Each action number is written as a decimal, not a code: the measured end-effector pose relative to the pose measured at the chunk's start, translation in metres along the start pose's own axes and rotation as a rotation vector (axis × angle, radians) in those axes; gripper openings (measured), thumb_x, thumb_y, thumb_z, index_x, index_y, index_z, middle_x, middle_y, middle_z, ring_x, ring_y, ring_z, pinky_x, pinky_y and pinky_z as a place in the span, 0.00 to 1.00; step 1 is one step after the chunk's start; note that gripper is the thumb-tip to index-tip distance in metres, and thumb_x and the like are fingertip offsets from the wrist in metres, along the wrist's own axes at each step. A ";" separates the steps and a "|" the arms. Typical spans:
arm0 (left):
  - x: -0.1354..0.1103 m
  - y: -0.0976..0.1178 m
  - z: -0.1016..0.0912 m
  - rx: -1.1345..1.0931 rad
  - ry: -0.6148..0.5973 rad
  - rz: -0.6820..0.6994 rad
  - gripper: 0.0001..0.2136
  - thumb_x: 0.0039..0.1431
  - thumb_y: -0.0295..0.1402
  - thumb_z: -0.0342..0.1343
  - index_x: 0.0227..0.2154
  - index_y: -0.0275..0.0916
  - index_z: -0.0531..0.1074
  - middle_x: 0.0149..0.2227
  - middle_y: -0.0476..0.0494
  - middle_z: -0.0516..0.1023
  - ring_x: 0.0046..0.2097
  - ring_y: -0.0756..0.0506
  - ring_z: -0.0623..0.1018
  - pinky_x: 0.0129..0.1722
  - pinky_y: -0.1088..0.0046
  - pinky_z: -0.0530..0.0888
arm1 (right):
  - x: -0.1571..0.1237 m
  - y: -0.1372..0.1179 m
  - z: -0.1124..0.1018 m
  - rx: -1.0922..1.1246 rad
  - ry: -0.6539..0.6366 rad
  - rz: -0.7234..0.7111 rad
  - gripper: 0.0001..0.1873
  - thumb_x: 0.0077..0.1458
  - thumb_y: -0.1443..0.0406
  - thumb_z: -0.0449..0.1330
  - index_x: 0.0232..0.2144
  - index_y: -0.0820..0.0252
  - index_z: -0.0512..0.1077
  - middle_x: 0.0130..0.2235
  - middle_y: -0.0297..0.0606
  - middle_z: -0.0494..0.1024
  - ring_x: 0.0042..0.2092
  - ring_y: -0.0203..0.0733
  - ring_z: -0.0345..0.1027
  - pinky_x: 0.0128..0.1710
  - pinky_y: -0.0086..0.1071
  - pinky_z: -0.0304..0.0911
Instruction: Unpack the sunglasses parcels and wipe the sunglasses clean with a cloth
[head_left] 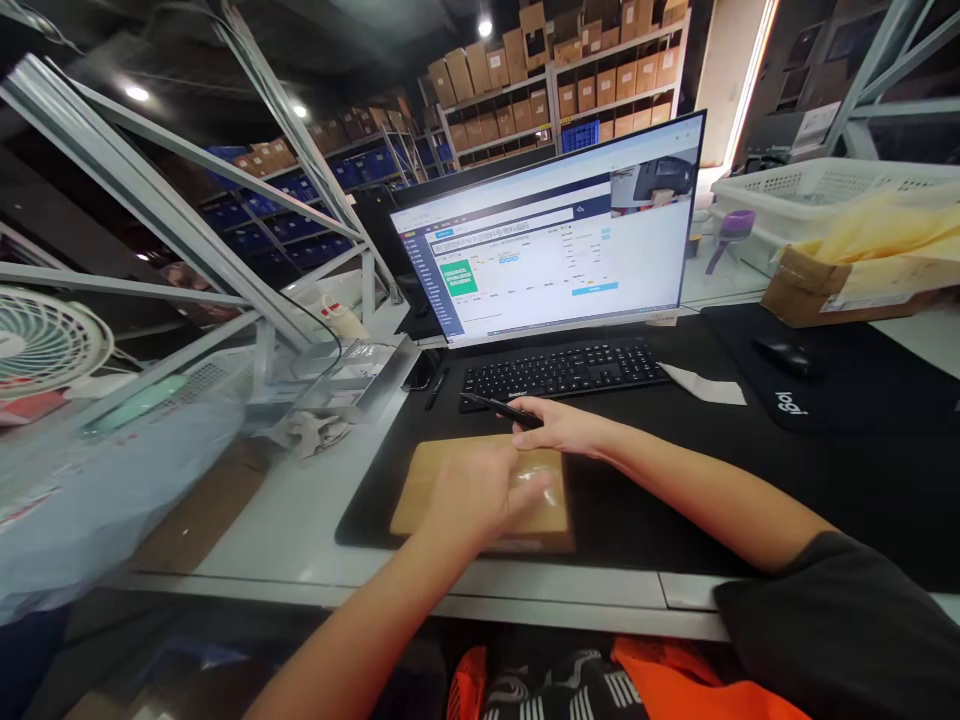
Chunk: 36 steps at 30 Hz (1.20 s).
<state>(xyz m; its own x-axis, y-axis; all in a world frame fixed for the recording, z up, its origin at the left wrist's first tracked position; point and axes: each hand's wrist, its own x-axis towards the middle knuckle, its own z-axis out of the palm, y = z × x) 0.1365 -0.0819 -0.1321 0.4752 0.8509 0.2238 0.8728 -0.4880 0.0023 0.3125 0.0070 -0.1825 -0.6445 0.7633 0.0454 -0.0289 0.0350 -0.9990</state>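
Observation:
A flat box wrapped in brown tape (551, 515) lies on the black desk mat in front of me. My left hand (480, 490) rests over the top of the box, thumb stretched out to the right, somewhat blurred. Just beyond the box's far edge, my right hand (551, 425) grips a black utility knife (517, 412), its thin tip pointing left towards the keyboard (559, 372). The fingers of my right hand are closed round the knife's handle.
A monitor (540, 260) stands behind the keyboard. To the left lie a pen (436, 390), a phone (422, 370) and crumpled paper (319, 432). A paper slip (705, 385), a mouse (786, 355) and an open carton (840, 285) are to the right.

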 end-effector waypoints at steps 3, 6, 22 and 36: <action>-0.014 -0.004 0.007 0.129 0.363 0.161 0.30 0.68 0.53 0.33 0.20 0.41 0.67 0.20 0.44 0.68 0.23 0.45 0.69 0.24 0.67 0.57 | 0.001 0.004 0.000 0.014 0.024 -0.002 0.26 0.43 0.59 0.72 0.45 0.58 0.73 0.35 0.30 0.72 0.37 0.37 0.64 0.40 0.32 0.59; -0.025 -0.003 0.014 0.258 0.650 0.231 0.30 0.69 0.51 0.28 0.18 0.42 0.62 0.18 0.45 0.62 0.22 0.45 0.63 0.24 0.66 0.56 | 0.002 0.009 0.001 0.027 0.063 0.003 0.27 0.42 0.58 0.72 0.45 0.58 0.73 0.35 0.30 0.71 0.36 0.37 0.64 0.38 0.31 0.59; -0.093 0.020 0.085 0.161 0.686 0.167 0.18 0.67 0.46 0.42 0.39 0.39 0.72 0.35 0.38 0.73 0.35 0.40 0.73 0.37 0.61 0.69 | -0.001 0.009 0.003 -0.027 0.194 0.025 0.28 0.43 0.57 0.70 0.47 0.58 0.73 0.37 0.32 0.73 0.40 0.41 0.68 0.46 0.37 0.62; 0.029 -0.104 -0.024 -0.144 -0.382 0.172 0.33 0.54 0.49 0.64 0.60 0.41 0.66 0.60 0.40 0.72 0.58 0.40 0.73 0.55 0.69 0.68 | -0.003 0.015 0.005 -0.183 0.387 0.010 0.26 0.51 0.51 0.62 0.49 0.58 0.72 0.42 0.38 0.76 0.41 0.42 0.69 0.43 0.36 0.64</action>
<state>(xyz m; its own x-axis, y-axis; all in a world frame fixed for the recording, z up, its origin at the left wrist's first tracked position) 0.0563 -0.0114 -0.1023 0.6427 0.7525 -0.1438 0.7660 -0.6278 0.1385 0.3103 0.0022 -0.1973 -0.3092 0.9486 0.0673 0.1345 0.1136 -0.9844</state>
